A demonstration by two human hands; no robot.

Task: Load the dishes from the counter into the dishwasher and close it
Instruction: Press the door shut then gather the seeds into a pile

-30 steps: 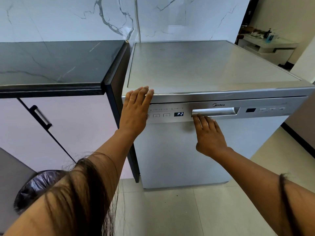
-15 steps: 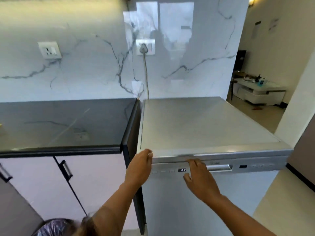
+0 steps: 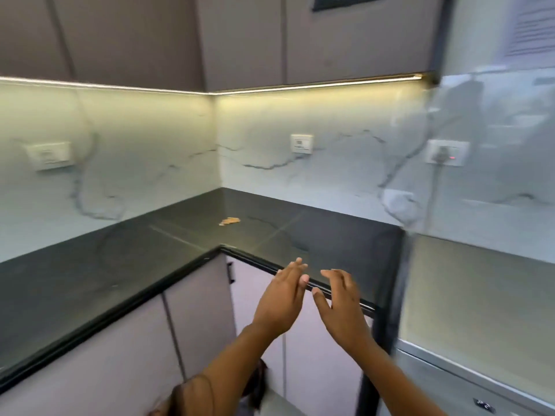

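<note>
1. The dishwasher (image 3: 480, 295) stands at the right end of the kitchen run. Its flat top is brushed silver metal with a dull sheen, and a pale trim runs along its front edge.
2. Just under that front edge, a strip of its control panel (image 3: 483, 404) shows a small dark display. This corner is too blurred to read.
3. Left of the dishwasher, both hands are raised in the air with fingers loosely spread, gripping nothing. The left hand (image 3: 280, 298) and the right hand (image 3: 342, 304) are near each other but not touching.
4. The hands hover in front of the counter (image 3: 120, 265), a glossy black L-shaped slab with faint veins. Its right end butts against the dishwasher's side.
5. The counter's rounded front lip runs left from the dishwasher and turns a sharp inner corner.
6. Well left of the dishwasher, a small tan scrap (image 3: 229, 221) lies on the counter towards the back corner.
7. Below the counter, left of the dishwasher, are smooth pale lilac cabinet doors (image 3: 198, 325), one with a slim dark handle (image 3: 230, 273).
8. Behind the dishwasher, the white marble backsplash (image 3: 330, 175) carries a socket (image 3: 446, 153) with a plug in it and a red light.
9. Above and to the left of the dishwasher, matt grey-brown wall cabinets (image 3: 240, 40) hang over a warm light strip (image 3: 315, 84).
</note>
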